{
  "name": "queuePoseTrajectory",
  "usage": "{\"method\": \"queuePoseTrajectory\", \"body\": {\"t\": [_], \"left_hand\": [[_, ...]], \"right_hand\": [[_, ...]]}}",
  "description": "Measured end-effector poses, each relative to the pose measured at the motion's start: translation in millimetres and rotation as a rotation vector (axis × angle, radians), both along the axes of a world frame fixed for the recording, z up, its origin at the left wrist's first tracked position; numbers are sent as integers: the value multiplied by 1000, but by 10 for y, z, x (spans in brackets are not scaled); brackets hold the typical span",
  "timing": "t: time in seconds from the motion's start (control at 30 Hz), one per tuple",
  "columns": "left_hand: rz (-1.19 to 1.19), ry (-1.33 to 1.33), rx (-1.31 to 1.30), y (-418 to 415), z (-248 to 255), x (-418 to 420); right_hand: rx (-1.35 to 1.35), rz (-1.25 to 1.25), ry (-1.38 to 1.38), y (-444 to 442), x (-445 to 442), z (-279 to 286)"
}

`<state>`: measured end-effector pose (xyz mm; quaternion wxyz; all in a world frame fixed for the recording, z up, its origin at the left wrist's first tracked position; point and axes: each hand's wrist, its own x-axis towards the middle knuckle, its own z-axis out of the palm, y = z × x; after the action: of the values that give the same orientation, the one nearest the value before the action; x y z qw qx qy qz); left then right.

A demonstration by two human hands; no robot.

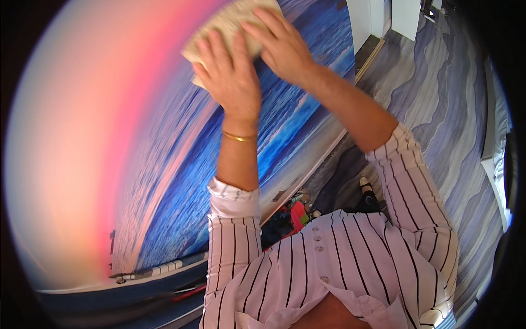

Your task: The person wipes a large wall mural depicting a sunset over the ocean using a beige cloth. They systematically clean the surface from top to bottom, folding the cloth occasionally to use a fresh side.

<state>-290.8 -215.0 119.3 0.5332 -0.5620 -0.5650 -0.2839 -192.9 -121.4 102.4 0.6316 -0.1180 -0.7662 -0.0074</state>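
A folded beige cloth (230,22) lies against a wall mural (164,164) of a sunset sea. My left hand (234,78) presses on the cloth's lower part with fingers spread, a thin gold bangle (238,137) on its wrist. Higher up and to the right, my right hand (285,49) rests its fingers over the same cloth. Both palms face the wall, so the undersides of the fingers are hidden. The cloth's top edge runs out of the picture.
A patterned grey floor (435,103) stretches to the right, with a white door frame (372,20) beyond. Near my shoe (367,195), a pile of colourful items (298,209) sits along the wall's foot. A red-edged dark object (191,292) shows at lower left.
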Motion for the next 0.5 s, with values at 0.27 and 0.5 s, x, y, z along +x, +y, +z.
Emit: {"method": "queuePoseTrajectory", "body": {"t": [0.27,0.5], "left_hand": [[-17,-146,-355,-6,-1575,199],[112,-219,-255,104,-1802,313]], "right_hand": [[-323,10,-127,-24,225,-1762],[-204,156,-221,286,429,-1680]]}}
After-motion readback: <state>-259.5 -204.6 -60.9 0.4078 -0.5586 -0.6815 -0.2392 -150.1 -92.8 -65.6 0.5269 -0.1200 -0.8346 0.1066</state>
